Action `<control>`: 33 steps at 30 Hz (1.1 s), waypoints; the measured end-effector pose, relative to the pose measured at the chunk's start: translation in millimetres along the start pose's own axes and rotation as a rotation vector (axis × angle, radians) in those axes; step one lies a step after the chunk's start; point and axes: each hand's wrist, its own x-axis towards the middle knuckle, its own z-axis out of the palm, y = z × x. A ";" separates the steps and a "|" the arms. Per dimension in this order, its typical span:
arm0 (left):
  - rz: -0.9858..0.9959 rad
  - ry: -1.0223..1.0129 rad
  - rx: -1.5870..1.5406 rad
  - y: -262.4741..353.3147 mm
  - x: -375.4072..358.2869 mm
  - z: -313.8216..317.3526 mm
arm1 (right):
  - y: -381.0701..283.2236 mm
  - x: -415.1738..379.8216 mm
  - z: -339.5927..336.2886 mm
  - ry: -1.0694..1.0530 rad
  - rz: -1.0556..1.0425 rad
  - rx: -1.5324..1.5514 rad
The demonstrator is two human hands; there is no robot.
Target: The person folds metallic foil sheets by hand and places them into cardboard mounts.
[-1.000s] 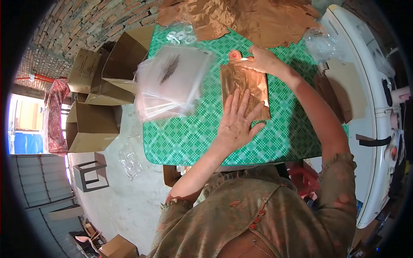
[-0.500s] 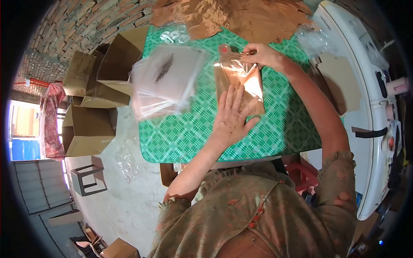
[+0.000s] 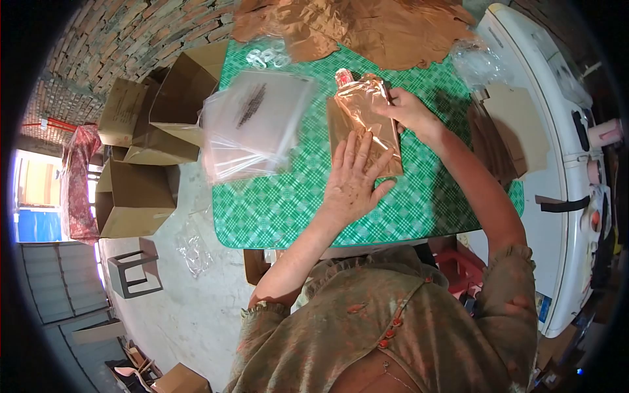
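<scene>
Hands (image 3: 354, 185) on copper foil (image 3: 357, 108); clear bags (image 3: 275, 124) left, cartons (image 3: 141, 206) beyond.

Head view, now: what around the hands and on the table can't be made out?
All in the head view:
Lower part of the copper-coloured packet: partly hidden under the left hand.
Right hand: the hand hides some of its own fingers, so whether it grips the packet's edge is unclear.
Dark print on the clear plastic stack: too small to read.
Copper-coloured foil pile: cut off by the top edge.
</scene>
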 end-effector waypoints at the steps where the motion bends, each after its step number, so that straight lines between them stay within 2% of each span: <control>1: 0.001 0.005 -0.002 -0.3 -0.3 0.7 | -1.8 -2.5 -0.2 -0.054 0.003 0.000; 3: 0.007 0.014 -0.005 0.6 -1.4 1.1 | -6.5 -11.2 -2.0 -0.159 0.010 0.000; 8: 0.008 0.021 -0.032 -0.9 -2.5 2.9 | 1.7 -11.2 -1.4 -0.103 -0.022 -0.070; 11: 0.031 0.106 -0.097 -3.0 -2.1 -1.0 | -1.6 -24.3 1.3 -0.056 -0.123 -0.074; 12: 0.041 0.162 -0.220 -4.4 -1.9 -3.8 | -5.9 -31.8 3.5 -0.038 -0.167 -0.071; 16: 0.021 0.418 -0.215 -3.5 -10.0 -40.5 | -40.4 -76.5 11.4 0.164 -0.383 -0.245; 20: 0.012 0.679 -0.234 -9.8 -42.6 -56.4 | -48.2 -133.2 22.2 0.218 -0.626 -0.445; 21: 0.012 0.708 -0.243 -12.3 -52.8 -53.9 | -37.3 -135.2 24.7 0.215 -1.053 -0.499; 23: 0.009 0.620 -0.259 -11.1 -78.9 -48.7 | -15.9 -164.9 32.1 0.212 -0.995 -0.617; 26: 0.045 0.488 -0.307 -6.9 -106.7 -36.8 | 29.8 -190.4 41.4 0.177 -0.952 -0.631; 29: 0.090 0.216 -0.242 -4.7 -119.7 -43.0 | 64.2 -202.7 47.7 0.244 -0.931 -0.742; 33: 0.104 0.088 -0.275 10.4 -116.4 -49.3 | 74.0 -215.2 46.3 0.233 -0.925 -0.822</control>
